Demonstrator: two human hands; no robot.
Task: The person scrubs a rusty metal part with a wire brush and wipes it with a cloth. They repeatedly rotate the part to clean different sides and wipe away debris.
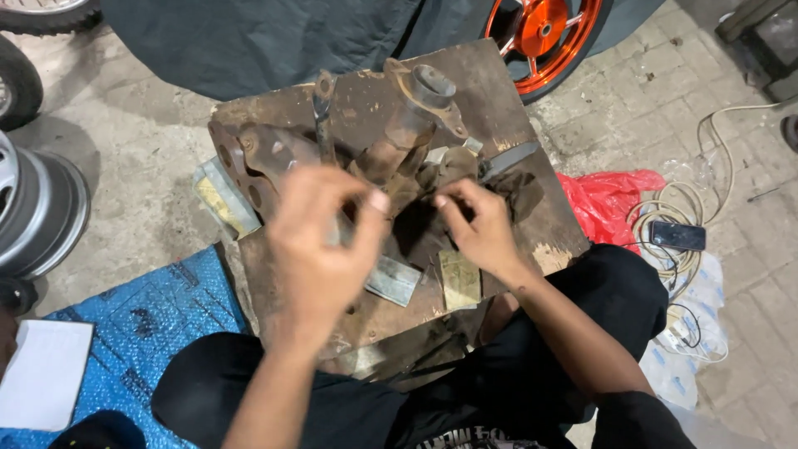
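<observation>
A rusty metal bracket [391, 137] lies on a worn wooden board [507, 108] that rests across the person's lap. Its long axis runs diagonally: the flanged tube end points up and to the right, away from the person, and the plate end with bolt holes reaches toward the left edge of the board. A thin dark rod [322, 116] stands nearly upright just left of the tube.

The left hand [320, 249] hovers over the lower middle of the bracket, its fingers curled with the thumb near the fingertips; motion blur hides whether they pinch anything. The right hand [478, 229] sits just right of it, fingers bent and pressed on a dark part of the bracket's lower end. The bracket stretches away from both sets of fingers, above them in the view.

Flat metal pieces [459, 278] lie on the board near the wrists. A red bag [611, 204], a phone [677, 235] and cables [715, 133] lie to the right, an orange wheel [544, 33] beyond.
</observation>
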